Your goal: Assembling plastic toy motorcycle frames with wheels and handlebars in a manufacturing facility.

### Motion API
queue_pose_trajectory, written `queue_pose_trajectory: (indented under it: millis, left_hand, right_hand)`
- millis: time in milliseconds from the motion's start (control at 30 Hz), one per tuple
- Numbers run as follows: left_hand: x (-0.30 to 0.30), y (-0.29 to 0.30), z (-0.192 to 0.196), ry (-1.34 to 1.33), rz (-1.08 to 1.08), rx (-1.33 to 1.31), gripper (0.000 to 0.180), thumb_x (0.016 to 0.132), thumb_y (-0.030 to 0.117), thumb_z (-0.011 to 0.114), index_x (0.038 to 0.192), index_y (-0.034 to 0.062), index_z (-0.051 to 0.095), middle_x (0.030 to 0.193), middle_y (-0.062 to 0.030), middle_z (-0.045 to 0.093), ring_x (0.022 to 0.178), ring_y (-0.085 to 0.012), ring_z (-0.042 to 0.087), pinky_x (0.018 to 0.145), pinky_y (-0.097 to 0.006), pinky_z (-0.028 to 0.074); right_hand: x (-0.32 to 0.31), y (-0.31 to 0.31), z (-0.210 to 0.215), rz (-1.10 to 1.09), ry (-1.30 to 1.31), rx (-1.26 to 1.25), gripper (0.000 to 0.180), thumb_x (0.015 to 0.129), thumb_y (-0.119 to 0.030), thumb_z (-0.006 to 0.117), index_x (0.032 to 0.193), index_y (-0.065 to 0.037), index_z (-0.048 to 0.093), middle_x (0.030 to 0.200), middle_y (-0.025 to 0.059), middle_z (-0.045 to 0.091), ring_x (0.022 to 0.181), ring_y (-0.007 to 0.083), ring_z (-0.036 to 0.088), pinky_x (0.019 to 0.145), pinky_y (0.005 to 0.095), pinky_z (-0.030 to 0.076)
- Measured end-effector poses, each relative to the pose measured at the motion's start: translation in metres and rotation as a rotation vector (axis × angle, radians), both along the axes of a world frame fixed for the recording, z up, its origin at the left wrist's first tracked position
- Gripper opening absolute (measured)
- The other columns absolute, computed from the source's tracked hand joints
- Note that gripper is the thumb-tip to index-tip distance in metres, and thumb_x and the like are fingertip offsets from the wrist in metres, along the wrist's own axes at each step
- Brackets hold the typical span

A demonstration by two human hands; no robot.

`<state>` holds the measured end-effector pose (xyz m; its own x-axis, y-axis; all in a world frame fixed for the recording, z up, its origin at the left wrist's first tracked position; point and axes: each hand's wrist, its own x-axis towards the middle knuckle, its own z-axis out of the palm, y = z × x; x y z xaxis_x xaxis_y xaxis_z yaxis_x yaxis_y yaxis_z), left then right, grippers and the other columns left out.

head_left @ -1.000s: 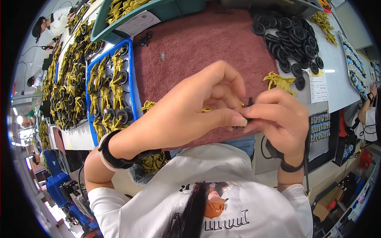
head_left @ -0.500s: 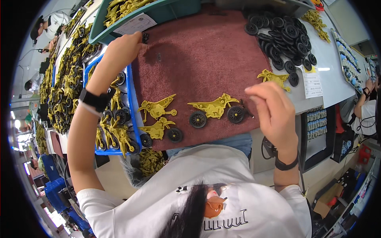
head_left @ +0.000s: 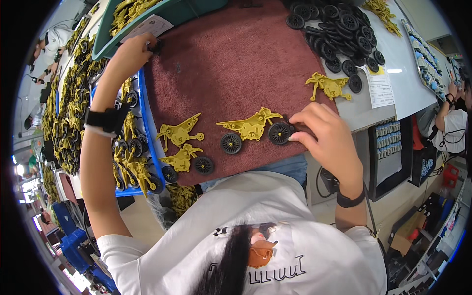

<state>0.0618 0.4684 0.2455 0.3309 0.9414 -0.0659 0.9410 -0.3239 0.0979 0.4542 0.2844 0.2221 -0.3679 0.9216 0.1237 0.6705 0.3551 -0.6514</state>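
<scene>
a: head view: what is being handled?
b: a yellow toy motorcycle (head_left: 250, 126), both black wheels fitted, is being steadied on the maroon mat (head_left: 236, 59) by the right hand (head_left: 327, 135), fingers curled at its front wheel (head_left: 280, 132).
a: and the left hand (head_left: 129, 55)?
b: a small black part (head_left: 157, 46) is being pinched by the teal bin (head_left: 105, 29). two smaller frames (head_left: 181, 145) are lying part-wheeled; one frame (head_left: 328, 86) is waiting bare.

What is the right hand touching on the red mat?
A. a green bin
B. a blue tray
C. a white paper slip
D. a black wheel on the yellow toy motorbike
D: the right hand has its fingertips on the black wheel at one end of the yellow toy motorbike, which lies flat on the red mat.
</scene>
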Motion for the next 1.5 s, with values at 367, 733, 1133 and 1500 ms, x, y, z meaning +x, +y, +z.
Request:
queue_pose_trajectory:
  millis: [367,733,1133,1500]
  left_hand:
    - [0.089,-0.197,0.070,-0.848,0.251,-0.223,0.025,0.077,-0.005,0.067,0.101,0.0007,0.064,0.083,-0.0052,0.066,0.078,-0.0120,0.065,0.070,-0.027,0.051]
    - [0.107,-0.250,0.000,-0.820,0.089,-0.514,0.011,0.078,0.000,0.068,0.089,0.0007,0.067,0.081,-0.0100,0.069,0.071,-0.0217,0.068,0.065,-0.030,0.051]
    - [0.130,-0.262,-0.025,-0.887,0.259,-0.374,0.011,0.084,0.003,0.068,0.083,-0.0029,0.059,0.066,-0.0082,0.066,0.058,-0.0120,0.065,0.054,-0.023,0.049]
    - [0.165,-0.253,-0.043,-0.599,0.253,-0.009,0.021,0.085,0.012,0.070,0.075,0.0015,0.055,0.054,-0.0108,0.053,0.041,-0.0205,0.049,0.041,-0.030,0.037]
  right_hand:
    - [0.001,-0.001,-0.001,-0.224,0.100,-0.018,0.015,0.073,0.006,0.057,0.086,-0.003,0.057,0.078,0.0109,0.059,0.074,0.0310,0.059,0.065,0.0380,0.047]
    - [-0.031,-0.006,-0.007,-0.183,0.121,-0.011,0.017,0.085,0.001,0.049,0.101,-0.002,0.054,0.093,0.0151,0.059,0.079,0.0347,0.061,0.068,0.0389,0.048]
    - [-0.038,-0.022,-0.002,-0.200,0.173,-0.099,0.012,0.092,-0.010,0.056,0.101,-0.002,0.058,0.091,0.0157,0.061,0.079,0.0338,0.061,0.069,0.0378,0.048]
    - [-0.014,-0.016,-0.009,-0.309,0.253,0.042,0.018,0.080,0.005,0.063,0.097,-0.002,0.068,0.084,0.0096,0.067,0.080,0.0200,0.059,0.073,0.0277,0.046]
